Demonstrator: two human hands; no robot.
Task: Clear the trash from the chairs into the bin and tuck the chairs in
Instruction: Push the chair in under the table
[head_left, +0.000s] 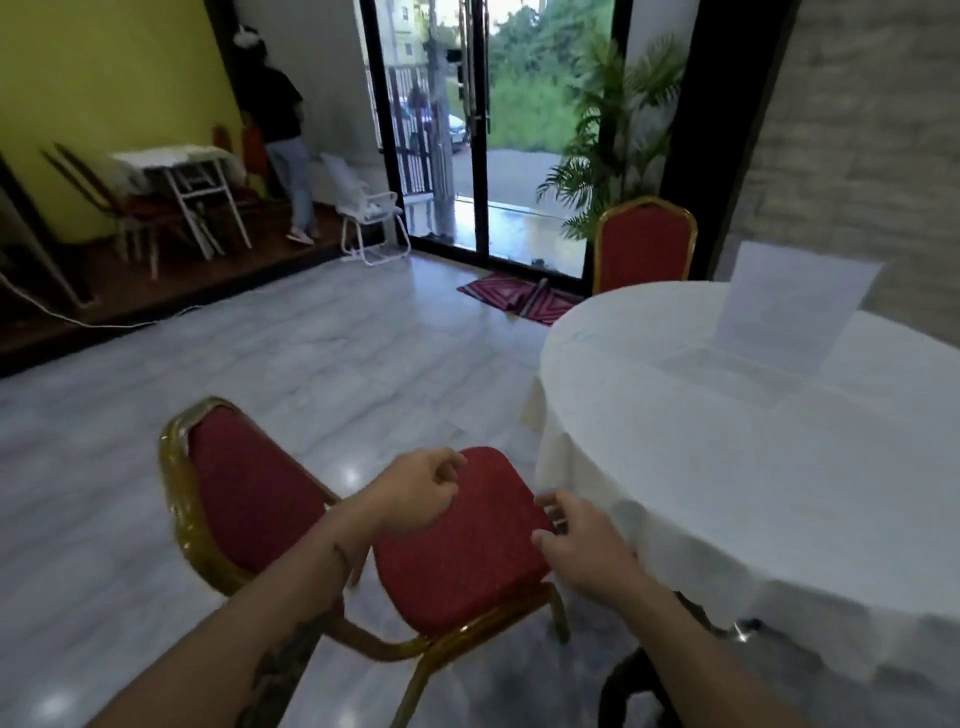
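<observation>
Two red gold-framed chairs are showing. The near chair (467, 561) is standing on the floor just beside the round tabletop (727, 441), seat pointing at the hanging cloth, pulled out from it. The far chair (644, 244) is sitting close against the tabletop's far side. One white sheet (795, 301) is resting on the tabletop. Two hands are hovering over the near chair's seat. The left hand (415, 493) is hanging above the seat, fingers loosely curled, gripping nothing. The right hand (582, 545) is hovering at the seat edge beside the cloth, fingers loosely bent, also empty. In the background, one white chair (371, 218), one person (283, 135), one doormat (514, 296).
</observation>
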